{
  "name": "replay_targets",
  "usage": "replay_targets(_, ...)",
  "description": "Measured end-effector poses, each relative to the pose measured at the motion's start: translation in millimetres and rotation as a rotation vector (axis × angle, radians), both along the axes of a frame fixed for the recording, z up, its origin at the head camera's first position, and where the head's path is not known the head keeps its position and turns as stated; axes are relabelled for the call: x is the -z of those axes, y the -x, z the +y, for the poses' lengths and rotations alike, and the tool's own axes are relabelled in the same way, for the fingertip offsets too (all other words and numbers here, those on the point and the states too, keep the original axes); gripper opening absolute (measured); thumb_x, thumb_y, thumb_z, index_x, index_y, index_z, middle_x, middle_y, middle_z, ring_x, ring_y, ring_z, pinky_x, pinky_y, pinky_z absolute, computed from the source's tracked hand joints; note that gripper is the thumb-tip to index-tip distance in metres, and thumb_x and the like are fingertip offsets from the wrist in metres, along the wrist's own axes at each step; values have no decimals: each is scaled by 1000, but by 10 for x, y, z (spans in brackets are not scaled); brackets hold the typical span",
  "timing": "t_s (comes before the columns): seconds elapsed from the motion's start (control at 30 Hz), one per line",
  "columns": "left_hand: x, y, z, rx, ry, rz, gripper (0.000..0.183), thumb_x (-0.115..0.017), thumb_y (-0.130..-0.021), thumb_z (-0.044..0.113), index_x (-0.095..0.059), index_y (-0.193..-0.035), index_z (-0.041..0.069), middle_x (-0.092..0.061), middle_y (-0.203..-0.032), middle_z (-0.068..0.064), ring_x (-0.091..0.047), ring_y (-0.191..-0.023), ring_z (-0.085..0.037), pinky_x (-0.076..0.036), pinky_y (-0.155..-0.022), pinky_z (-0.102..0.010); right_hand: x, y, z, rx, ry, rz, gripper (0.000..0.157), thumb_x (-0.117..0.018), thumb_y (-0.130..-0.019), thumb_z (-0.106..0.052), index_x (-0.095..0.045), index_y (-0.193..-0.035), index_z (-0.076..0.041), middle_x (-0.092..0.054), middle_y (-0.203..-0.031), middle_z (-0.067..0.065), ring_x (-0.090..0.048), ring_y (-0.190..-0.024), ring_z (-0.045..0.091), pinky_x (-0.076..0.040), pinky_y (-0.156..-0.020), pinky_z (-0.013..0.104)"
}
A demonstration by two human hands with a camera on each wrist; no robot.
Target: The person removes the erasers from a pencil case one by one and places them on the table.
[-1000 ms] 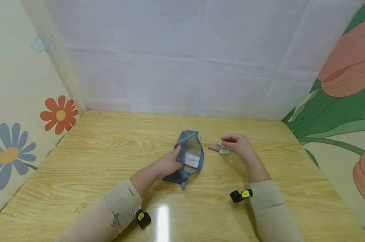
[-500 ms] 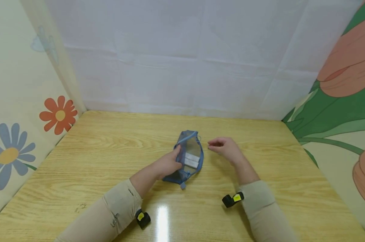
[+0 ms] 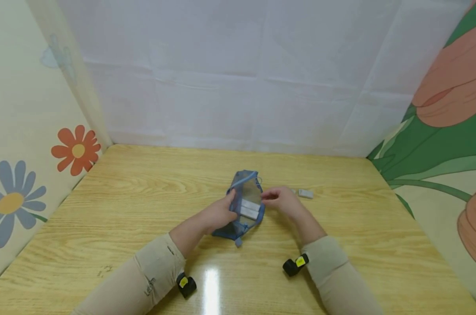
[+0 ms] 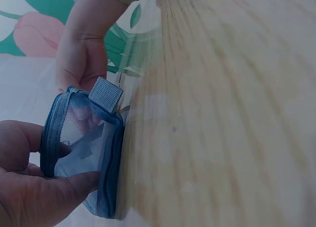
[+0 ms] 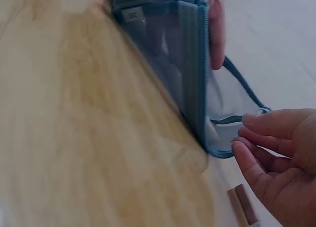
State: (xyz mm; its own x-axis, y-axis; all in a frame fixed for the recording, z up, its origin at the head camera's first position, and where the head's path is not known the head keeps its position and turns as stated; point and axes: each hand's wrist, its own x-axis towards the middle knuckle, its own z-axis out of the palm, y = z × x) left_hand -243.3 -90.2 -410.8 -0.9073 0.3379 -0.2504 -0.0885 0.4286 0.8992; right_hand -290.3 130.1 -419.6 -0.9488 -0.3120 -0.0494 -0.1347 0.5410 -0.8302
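Observation:
A blue mesh zip pouch (image 3: 243, 183) lies on the table with its mouth toward the right. Pale rectangular blocks (image 3: 250, 209) show inside it. My left hand (image 3: 218, 214) grips the pouch's near left side, thumb and fingers spread over the mesh. At the opposite rim is my right hand (image 3: 285, 201); its curled fingers and thumb meet at the pouch's edge, by the zipper (image 5: 264, 110). The fingertips partly hide what lies between them. Behind that hand sits a small white block (image 3: 305, 194), and the right wrist view shows a pinkish-brown block (image 5: 247, 205) below the fingers.
The wooden table (image 3: 143, 183) runs back to a white cloth (image 3: 210, 109). Flower-patterned sheets stand on both sides (image 3: 21, 183). Black wrist cameras sit at the left cuff (image 3: 186, 285) and right cuff (image 3: 294, 264).
My right hand has moved left from above the loose blocks to the pouch's rim, uncovering a white block on its right. My left hand stays on the pouch.

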Motion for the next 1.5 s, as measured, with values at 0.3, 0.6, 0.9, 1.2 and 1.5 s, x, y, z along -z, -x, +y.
replay_targets(0.3, -15, -11, -3, 6, 16, 13, 79, -48, -83, -3, -3, -147, 8, -12, -151, -14, -14, -136, -33, -18, -108, -48, 137, 5, -73, 18, 39, -2, 24, -70, -76, -8, -68, -99, -3, -63, -94, 6, -60, -86, 18, -48, -83, 32)
replay_targets(0.6, 16, 6, -2, -5, 9, 31, 81, -51, -82, -4, -6, -147, 9, -16, -150, -15, -16, -135, -33, -19, -107, -50, 170, 4, -92, -1, -5, 63, 24, -71, -75, -6, -69, -98, -1, -59, -90, 7, -61, -82, 16, -51, -75, 27)
replay_targets(0.9, 14, 5, -2, 1, 6, 32, 80, -50, -82, -5, -4, -147, 8, -14, -150, -16, -15, -136, -33, -17, -108, -49, 180, -7, -116, 25, -52, 96, 21, -72, -75, -8, -70, -95, -5, -58, -87, 4, -59, -80, 14, -50, -75, 26)
replay_targets(1.2, 24, 14, -8, 8, 26, 19, 80, -50, -83, -2, -4, -147, 10, -13, -151, -13, -14, -136, -31, -16, -109, -48, 156, -14, -131, 36, -83, 102, 20, -73, -75, -11, -71, -95, -7, -57, -86, 4, -57, -81, 15, -48, -76, 28)
replay_targets(1.5, 12, 13, -11, 9, 22, 18, 80, -49, -83, -2, -3, -147, 10, -12, -152, -12, -12, -137, -30, -15, -109, -47, 165, -9, -136, -6, -75, 104, 23, -74, -73, -9, -71, -96, -3, -54, -85, 6, -56, -78, 15, -49, -71, 25)
